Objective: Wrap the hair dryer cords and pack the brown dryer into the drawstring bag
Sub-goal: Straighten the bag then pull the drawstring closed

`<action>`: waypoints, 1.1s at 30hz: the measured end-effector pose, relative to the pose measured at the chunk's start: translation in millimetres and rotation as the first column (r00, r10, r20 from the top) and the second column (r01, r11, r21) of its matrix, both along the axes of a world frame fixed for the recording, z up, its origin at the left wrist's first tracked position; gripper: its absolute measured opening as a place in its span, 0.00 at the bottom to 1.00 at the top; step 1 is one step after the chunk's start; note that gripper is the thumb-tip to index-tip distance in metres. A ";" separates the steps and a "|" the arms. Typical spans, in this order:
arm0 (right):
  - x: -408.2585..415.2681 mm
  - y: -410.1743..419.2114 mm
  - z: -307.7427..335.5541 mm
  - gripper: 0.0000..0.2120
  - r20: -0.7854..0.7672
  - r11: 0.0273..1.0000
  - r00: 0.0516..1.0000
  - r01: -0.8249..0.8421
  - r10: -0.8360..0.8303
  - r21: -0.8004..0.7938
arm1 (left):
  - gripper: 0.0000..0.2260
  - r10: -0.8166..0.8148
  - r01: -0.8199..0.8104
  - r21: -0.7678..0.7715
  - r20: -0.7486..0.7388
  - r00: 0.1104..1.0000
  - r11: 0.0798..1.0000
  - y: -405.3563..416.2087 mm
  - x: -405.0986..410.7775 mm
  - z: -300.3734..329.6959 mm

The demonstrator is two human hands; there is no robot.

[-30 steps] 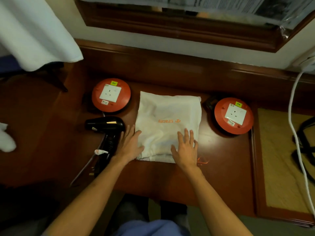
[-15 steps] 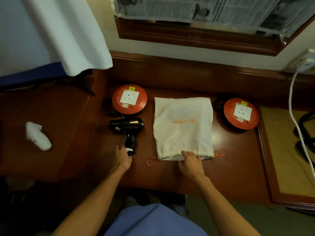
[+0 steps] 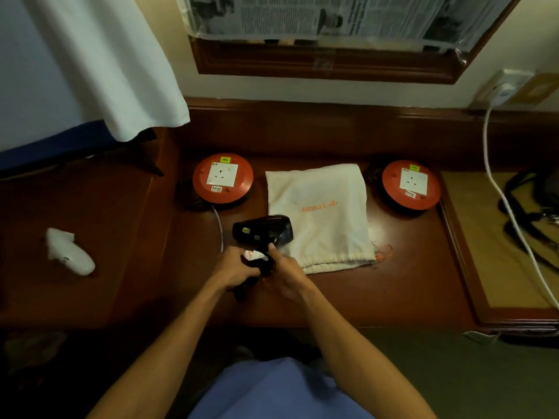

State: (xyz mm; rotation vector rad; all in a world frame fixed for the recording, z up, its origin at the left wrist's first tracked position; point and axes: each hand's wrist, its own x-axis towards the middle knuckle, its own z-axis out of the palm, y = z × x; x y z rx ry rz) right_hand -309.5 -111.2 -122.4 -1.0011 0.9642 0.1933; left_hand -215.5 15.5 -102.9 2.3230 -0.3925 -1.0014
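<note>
both hands on the dark hair dryer (image 3: 262,230), lifted just above the desk (image 3: 363,294). left hand (image 3: 236,269) clenched round the handle, beside a white tag; right hand (image 3: 286,269) grasping the handle's lower end from the other side, though exact finger hold hard to tell. dryer's barrel just beyond the knuckles, overlapping the near left corner of the cream drawstring bag (image 3: 320,213). bag lying flat past the right hand, mouth toward the body, orange drawstring (image 3: 384,252) loose to the right. thin cord (image 3: 219,228) trailing beyond the left hand toward a red socket reel (image 3: 223,178). probably early: no cord visibly wrapped, nothing packed, bag unopened.
</note>
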 end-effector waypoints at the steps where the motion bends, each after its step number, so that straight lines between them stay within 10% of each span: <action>1: 0.4 0.9 1.0 0.19 -0.002 0.992 0.996 0.092 -0.093 0.089 | 0.09 -0.029 0.029 -0.013 0.019 0.999 0.999 -2.4 -7.8 3.1; 9: -55.3 -44.3 8.5 0.22 0.194 0.827 0.903 0.243 -0.384 0.507 | 0.20 0.045 -0.024 -0.283 0.069 0.997 0.959 -40.8 -65.3 18.0; 16: -93.7 -121.7 15.3 0.27 0.307 0.966 0.931 0.129 -0.196 0.225 | 0.20 -0.293 0.295 -0.213 0.041 0.955 0.931 -91.7 -87.4 33.9; 20: -121.6 -162.4 22.7 0.24 0.324 0.971 0.920 0.178 -0.221 0.158 | 0.18 -0.191 0.197 -0.212 0.049 0.980 0.957 -108.8 -81.4 19.4; 28: -182.9 -186.3 35.4 0.24 0.212 0.988 0.969 0.108 -0.129 0.107 | 0.18 -0.430 0.362 0.280 0.241 0.870 0.889 -134.7 -63.6 -53.7; 33: -196.9 -178.2 41.2 0.26 0.183 0.999 0.983 -0.023 0.015 0.045 | 0.09 -0.393 0.333 0.247 0.261 0.882 0.910 -133.0 -59.8 -81.2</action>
